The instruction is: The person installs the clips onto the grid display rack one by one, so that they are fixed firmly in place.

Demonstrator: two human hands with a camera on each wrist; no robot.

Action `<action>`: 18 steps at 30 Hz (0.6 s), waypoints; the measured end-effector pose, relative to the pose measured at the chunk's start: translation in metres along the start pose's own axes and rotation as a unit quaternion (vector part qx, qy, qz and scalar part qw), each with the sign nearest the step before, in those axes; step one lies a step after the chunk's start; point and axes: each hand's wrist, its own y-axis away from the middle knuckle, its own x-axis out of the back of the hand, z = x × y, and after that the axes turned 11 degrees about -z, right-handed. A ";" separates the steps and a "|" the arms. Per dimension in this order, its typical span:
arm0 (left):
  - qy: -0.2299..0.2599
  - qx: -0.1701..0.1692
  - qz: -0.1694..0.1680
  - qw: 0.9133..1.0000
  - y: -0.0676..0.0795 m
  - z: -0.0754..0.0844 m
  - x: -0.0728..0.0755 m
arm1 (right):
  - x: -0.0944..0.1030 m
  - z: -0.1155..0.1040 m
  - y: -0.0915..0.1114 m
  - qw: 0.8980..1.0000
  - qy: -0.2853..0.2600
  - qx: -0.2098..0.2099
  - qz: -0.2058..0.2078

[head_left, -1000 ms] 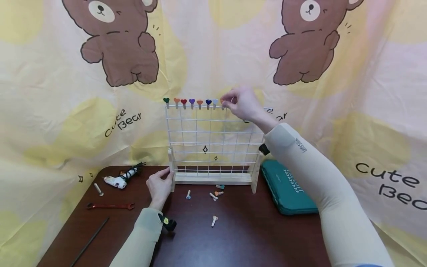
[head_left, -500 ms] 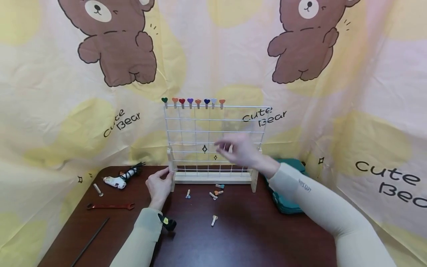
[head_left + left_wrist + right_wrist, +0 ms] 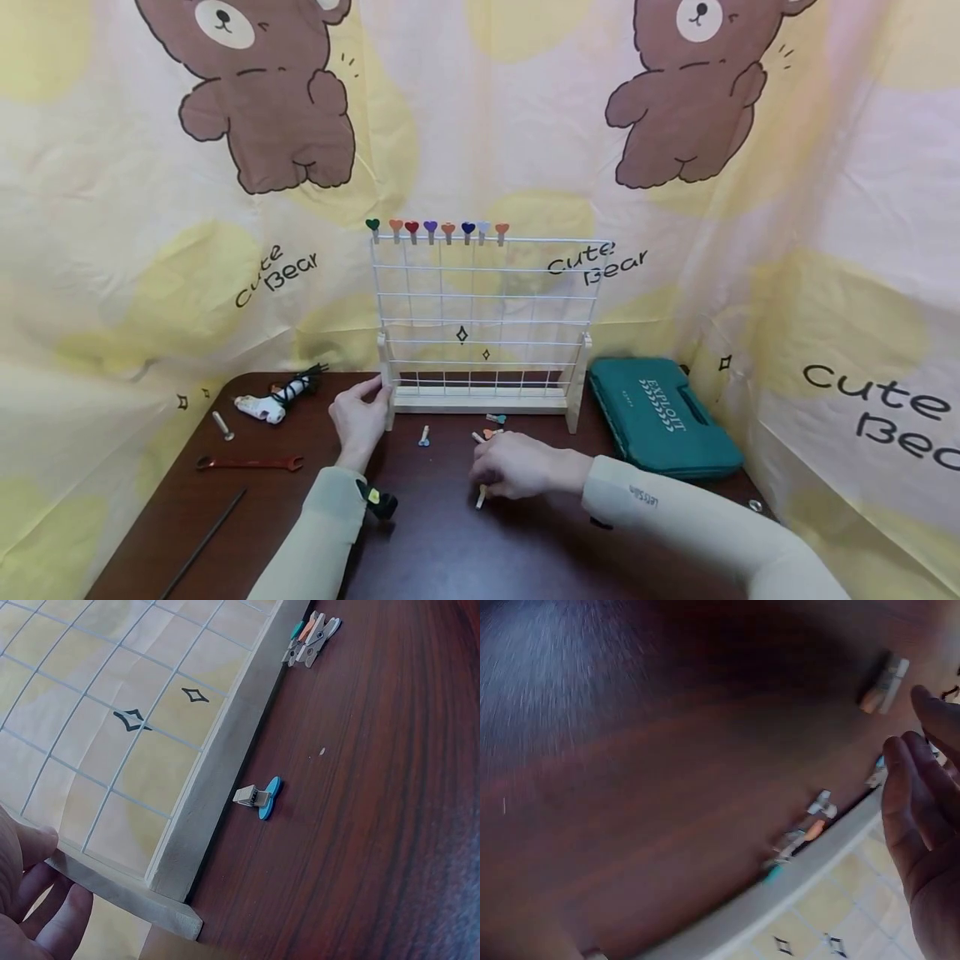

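A white wire grid rack (image 3: 480,295) stands on a pale wooden base, with a row of heart-topped mini clothespins clipped along its top wire. My left hand (image 3: 360,421) pinches the rack's left wooden leg (image 3: 124,894) between thumb and fingers. Low over the table, my right hand (image 3: 517,467) hovers with fingers slightly bent and nothing between them. Just under its fingertips lies one mini clothespin (image 3: 481,501); in the right wrist view that clothespin (image 3: 886,685) is apart from the fingers. A blue-hearted clothespin (image 3: 259,798) lies before the base, and several others (image 3: 802,836) lie bunched nearby.
At right lies a teal case (image 3: 667,417). On the left are a hot glue gun (image 3: 270,404) with its cord wound up, a bolt (image 3: 222,426), a red wrench (image 3: 250,462) and a thin dark rod (image 3: 202,543). A printed curtain hangs behind the table.
My right hand has let go of an orange-hearted clothespin on the top wire and come down to the table by the loose clothespins. My left hand has stayed on the rack's leg.
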 end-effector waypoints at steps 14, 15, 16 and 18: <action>0.006 -0.001 0.005 1.000 0.001 0.000 0.000 | -0.021 0.011 -0.001 0.989 -0.139 -0.049 -0.003; 0.006 -0.001 0.004 1.000 0.001 0.000 0.000 | -0.018 0.012 0.000 0.986 -0.160 -0.052 0.003; 0.006 0.000 0.003 1.000 0.000 0.000 0.000 | -0.015 0.012 0.002 0.982 -0.183 -0.054 0.009; 0.004 0.002 0.002 1.000 0.000 0.000 0.000 | -0.010 0.013 0.004 0.977 -0.205 -0.057 0.023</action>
